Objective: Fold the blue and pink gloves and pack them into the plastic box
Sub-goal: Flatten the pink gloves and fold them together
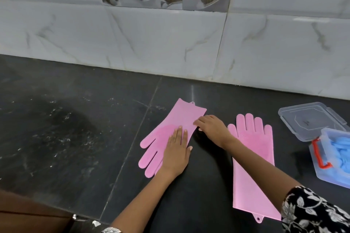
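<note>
The left hand [177, 154] lies flat with straight fingers on one pink glove [170, 134] on the dark desk [75, 138], while the right hand [212, 128] presses fingertips on its cuff. A second pink glove [251, 166] lies flat beside it, and blue gloves [341, 149] sit in the plastic box [322, 172] at right.

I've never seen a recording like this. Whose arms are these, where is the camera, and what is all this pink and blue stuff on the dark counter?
There is no machine here: a person wears a camera on the head, so this single picture looks down at their own arms. The left hand lies flat on one pink glove, and the right hand touches that glove's cuff; whether it pinches the cuff is unclear. A second pink glove lies flat to the right, untouched. Both rest on a dark counter. At the far right stands a clear plastic box with blue gloves already inside, and its lid lies just behind it.
</note>
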